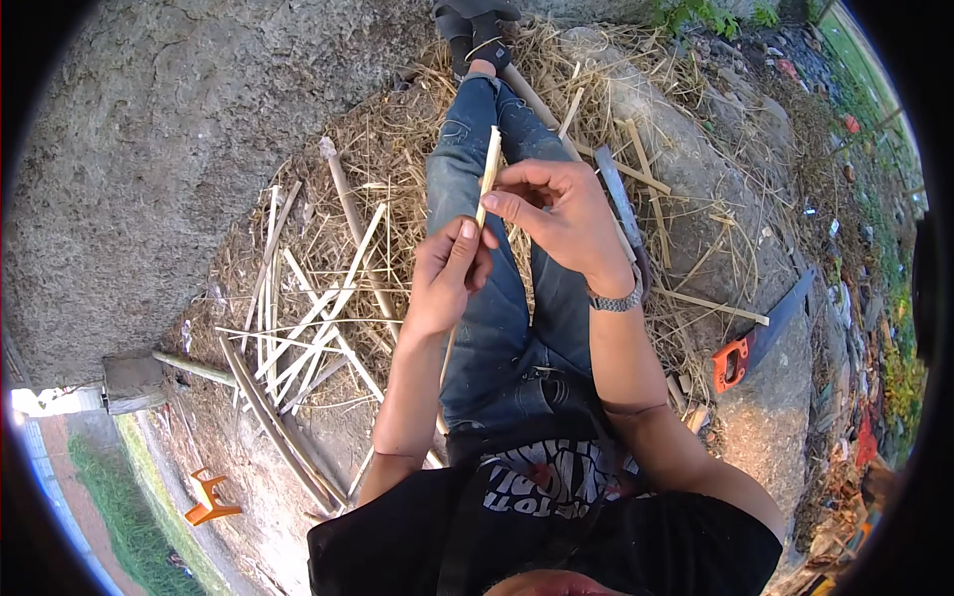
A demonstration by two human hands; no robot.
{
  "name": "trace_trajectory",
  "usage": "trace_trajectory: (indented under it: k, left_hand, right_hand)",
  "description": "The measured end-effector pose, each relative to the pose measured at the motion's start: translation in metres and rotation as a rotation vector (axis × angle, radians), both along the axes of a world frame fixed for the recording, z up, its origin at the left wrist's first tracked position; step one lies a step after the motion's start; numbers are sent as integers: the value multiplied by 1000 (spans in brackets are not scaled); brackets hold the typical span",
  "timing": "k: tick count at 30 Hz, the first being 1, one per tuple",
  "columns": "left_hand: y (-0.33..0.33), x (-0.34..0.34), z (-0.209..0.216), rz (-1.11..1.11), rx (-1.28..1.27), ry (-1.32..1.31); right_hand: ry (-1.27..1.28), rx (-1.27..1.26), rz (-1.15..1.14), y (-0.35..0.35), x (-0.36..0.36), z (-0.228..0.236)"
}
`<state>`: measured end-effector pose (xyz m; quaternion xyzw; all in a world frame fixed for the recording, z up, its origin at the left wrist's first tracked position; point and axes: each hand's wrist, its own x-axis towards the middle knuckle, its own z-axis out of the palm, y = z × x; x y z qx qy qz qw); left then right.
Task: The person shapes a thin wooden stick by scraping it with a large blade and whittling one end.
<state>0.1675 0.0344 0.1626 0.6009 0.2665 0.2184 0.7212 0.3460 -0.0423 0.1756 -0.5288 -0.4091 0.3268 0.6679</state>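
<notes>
Head view showed a pale strip point(493, 149) toward 12 o'clock, the grip of the left hand point(451, 268) pinching its lower end; whether the right hand point(566, 217), touching just above, pinched I couldn't tell. Steady left pressure with light right-hand contact seemed wisest.

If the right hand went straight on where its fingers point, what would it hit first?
Probably the pale strip held in the left hand; the right hand overlaps it in view, though contact is unclear.
</notes>
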Motion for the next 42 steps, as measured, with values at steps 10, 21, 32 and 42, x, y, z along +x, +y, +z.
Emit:
trace_trajectory:
  k: [10,21,32,42]
  left_hand:
    - [-7,-18,-30,-120,-270,-54]
    - [27,-79,-51,-215,260,359]
    - [69,-132,-46,353,570,227]
    - [95,-145,-65,544,-72,-666]
  right_hand:
    - [60,6,-48,1,11,-8]
    - [236,128,-618,-7,75,-46]
    - [338,77,-826,-24,116,-74]
    - [506,90,-587,-10,102,-81]
